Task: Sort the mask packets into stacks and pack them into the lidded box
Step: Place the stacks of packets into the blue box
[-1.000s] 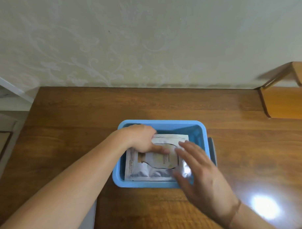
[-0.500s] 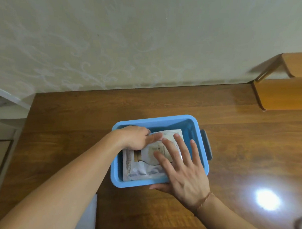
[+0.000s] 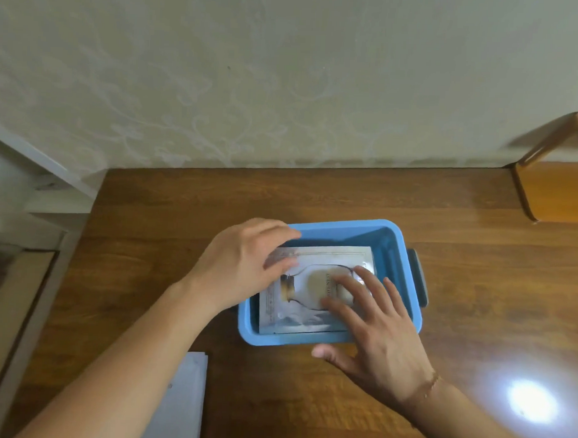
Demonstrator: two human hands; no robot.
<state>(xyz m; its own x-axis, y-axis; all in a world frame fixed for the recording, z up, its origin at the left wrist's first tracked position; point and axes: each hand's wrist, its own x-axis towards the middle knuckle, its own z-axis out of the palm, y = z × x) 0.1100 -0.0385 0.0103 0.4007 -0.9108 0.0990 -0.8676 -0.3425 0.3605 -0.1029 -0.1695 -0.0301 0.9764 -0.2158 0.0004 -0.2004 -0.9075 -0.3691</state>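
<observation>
A blue plastic box (image 3: 406,282) with a grey side handle stands in the middle of the wooden table. Inside it lies a silvery mask packet (image 3: 306,286) printed with a bottle picture, face up. My left hand (image 3: 243,266) rests over the box's left rim, its fingers lying loosely on the packet's left part. My right hand (image 3: 375,326) presses flat on the packet's right part with straight, spread fingers, the thumb outside the box's near wall.
A grey-white flat piece (image 3: 183,402), perhaps the lid or more packets, lies at the near left of the table (image 3: 347,201). A wooden shelf (image 3: 557,192) stands at the far right by the wall. A bright light glare (image 3: 532,402) shows near right.
My left hand has slid from on top of the packet towards the box's left rim, uncovering more of the packet. My right hand stays flat on the packet's right side.
</observation>
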